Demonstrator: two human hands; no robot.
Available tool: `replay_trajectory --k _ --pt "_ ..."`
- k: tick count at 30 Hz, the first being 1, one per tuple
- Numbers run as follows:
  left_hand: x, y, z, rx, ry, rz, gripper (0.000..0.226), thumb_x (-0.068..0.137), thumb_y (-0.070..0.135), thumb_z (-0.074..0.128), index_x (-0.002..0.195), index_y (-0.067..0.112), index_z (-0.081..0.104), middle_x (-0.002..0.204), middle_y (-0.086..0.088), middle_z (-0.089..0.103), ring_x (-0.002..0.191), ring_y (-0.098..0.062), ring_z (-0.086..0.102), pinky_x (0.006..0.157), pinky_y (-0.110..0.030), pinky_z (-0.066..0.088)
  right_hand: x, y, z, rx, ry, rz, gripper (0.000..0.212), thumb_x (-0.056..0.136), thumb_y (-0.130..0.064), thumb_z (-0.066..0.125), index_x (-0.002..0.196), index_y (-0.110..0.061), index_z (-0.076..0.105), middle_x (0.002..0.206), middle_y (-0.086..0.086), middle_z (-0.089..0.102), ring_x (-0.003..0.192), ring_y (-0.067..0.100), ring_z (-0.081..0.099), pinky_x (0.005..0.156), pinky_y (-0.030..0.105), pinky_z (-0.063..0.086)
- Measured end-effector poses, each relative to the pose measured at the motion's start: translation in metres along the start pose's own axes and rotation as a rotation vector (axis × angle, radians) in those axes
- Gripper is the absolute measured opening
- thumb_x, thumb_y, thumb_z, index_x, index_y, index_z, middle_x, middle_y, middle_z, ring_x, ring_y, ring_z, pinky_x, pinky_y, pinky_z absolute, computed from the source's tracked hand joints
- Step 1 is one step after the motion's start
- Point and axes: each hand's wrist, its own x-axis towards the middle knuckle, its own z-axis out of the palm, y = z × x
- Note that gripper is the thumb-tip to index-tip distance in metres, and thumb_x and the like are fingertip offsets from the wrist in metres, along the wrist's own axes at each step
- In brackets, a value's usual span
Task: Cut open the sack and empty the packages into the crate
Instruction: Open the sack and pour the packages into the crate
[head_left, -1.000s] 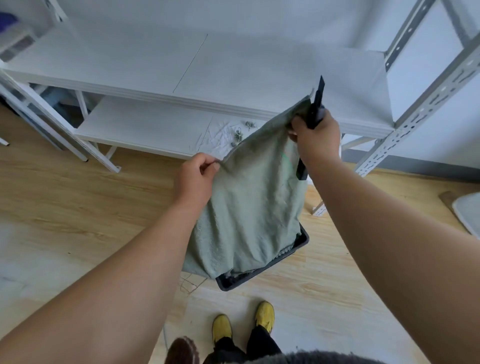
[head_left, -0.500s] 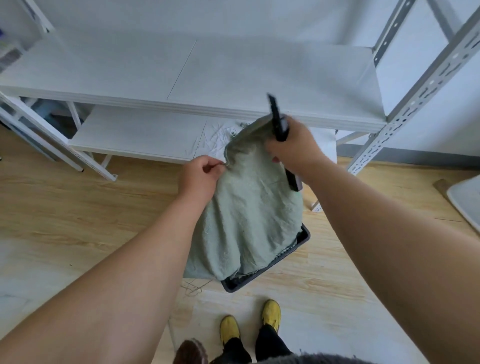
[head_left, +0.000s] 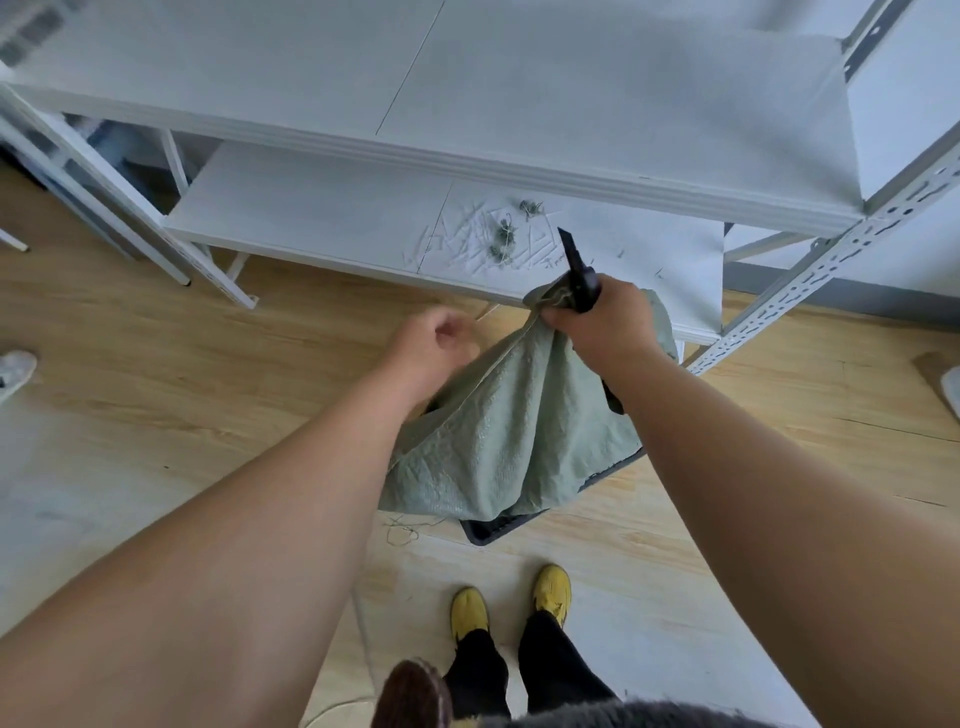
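The left hand (head_left: 439, 340) is seen loosely curled, holding nothing, just left of the sack (head_left: 511, 431). The sack hangs limp over the crate (head_left: 519, 522), its long axis running down from the bunched top. That top, with a knife (head_left: 576, 265), is clamped in the right hand (head_left: 605, 322), the nearer one.

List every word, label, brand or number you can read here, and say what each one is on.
None: no readable text in this view.
The green sack is plain woven cloth with no print showing.
The black knife in the right hand shows no brand mark.
The white shelf carries only scratches and thread scraps, no writing.
The yellow shoes show no logo.
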Motion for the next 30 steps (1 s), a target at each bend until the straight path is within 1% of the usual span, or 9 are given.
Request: replay_trajectory --k 5,7,9,11,15,20,24,27,30 --pt "-0.014 -0.048 0.038 0.295 -0.179 -0.139 0.04 0.088 0.027 0.067 0.125 0.017 0.057 0.118 0.001 0.062 0.102 -0.022 0.062 0.085 -0.033 0.047 -0.002 -0.001 -0.005 0.007 -0.013 -0.024 0.018 0.085 -0.023 0.07 0.077 -0.024 0.055 0.072 -0.004 0.057 0.075 0.022 0.061 0.052 0.024 0.039" --pt "-0.013 -0.052 0.047 0.39 -0.074 -0.141 0.012 0.094 0.027 0.059 0.092 0.015 0.059 0.08 -0.001 0.058 0.069 -0.019 0.055 0.06 -0.026 0.038 -0.002 0.001 -0.004 0.016 -0.009 -0.022 0.016 0.084 -0.023 0.071 0.078 -0.022 0.057 0.074 -0.002 0.06 0.079 0.026 0.065 0.057 0.026 0.046" --pt "-0.007 -0.049 0.045 0.433 0.06 -0.133 0.032 0.096 0.026 0.053 0.069 0.014 0.041 0.061 -0.001 0.04 0.055 -0.019 0.039 0.051 -0.026 0.025 0.0 0.002 -0.007 0.057 0.049 -0.006 0.014 0.082 -0.024 0.073 0.081 -0.018 0.06 0.08 0.004 0.065 0.083 0.03 0.067 0.072 0.04 0.056" --pt "-0.001 -0.037 0.038 0.334 0.153 -0.075 0.029 0.095 0.025 0.053 0.071 0.01 0.047 0.063 -0.006 0.048 0.06 -0.023 0.045 0.054 -0.028 0.029 0.004 -0.001 -0.014 0.099 0.16 -0.003 0.017 0.08 -0.025 0.074 0.08 -0.019 0.058 0.084 0.007 0.067 0.084 0.032 0.067 0.081 0.047 0.055" --pt "0.003 0.008 0.027 0.052 0.391 0.12 0.025 0.09 0.03 0.062 0.071 0.015 0.058 0.066 0.001 0.056 0.061 -0.018 0.05 0.055 -0.028 0.033 0.009 -0.011 -0.033 0.227 0.352 0.002 0.029 0.082 -0.028 0.069 0.067 -0.031 0.044 0.084 0.001 0.069 0.081 0.025 0.067 0.074 0.036 0.051" --pt "0.004 0.032 0.021 0.037 0.394 0.194 0.031 0.088 0.029 0.066 0.063 0.02 0.049 0.056 0.009 0.044 0.052 -0.01 0.04 0.05 -0.024 0.029 0.013 -0.021 -0.052 0.262 0.399 -0.032 0.029 0.082 -0.026 0.068 0.067 -0.031 0.044 0.08 -0.002 0.065 0.079 0.024 0.062 0.075 0.035 0.051" --pt "0.003 0.037 0.024 0.086 0.307 0.218 0.026 0.087 0.03 0.067 0.075 0.007 0.061 0.063 0.002 0.052 0.058 -0.015 0.045 0.058 -0.027 0.035 0.012 -0.018 -0.059 0.178 0.35 -0.069 0.018 0.084 -0.028 0.067 0.076 -0.027 0.05 0.085 -0.001 0.066 0.083 0.022 0.062 0.075 0.034 0.051" --pt "0.005 0.041 0.023 0.002 0.457 0.248 0.029 0.086 0.027 0.068 0.068 0.009 0.053 0.058 0.007 0.044 0.054 -0.009 0.039 0.052 -0.024 0.031 0.015 -0.017 -0.066 0.248 0.434 -0.082 0.023 0.085 -0.025 0.067 0.072 -0.029 0.048 0.078 -0.007 0.06 0.08 0.018 0.057 0.069 0.025 0.046" --pt "0.007 0.045 0.024 0.063 0.337 0.201 0.026 0.085 0.029 0.068 0.069 0.011 0.057 0.058 0.008 0.047 0.059 -0.016 0.045 0.057 -0.026 0.034 0.014 -0.014 -0.065 0.157 0.331 -0.073 0.029 0.085 -0.027 0.067 0.067 -0.03 0.044 0.08 -0.003 0.065 0.081 0.02 0.061 0.067 0.026 0.047"
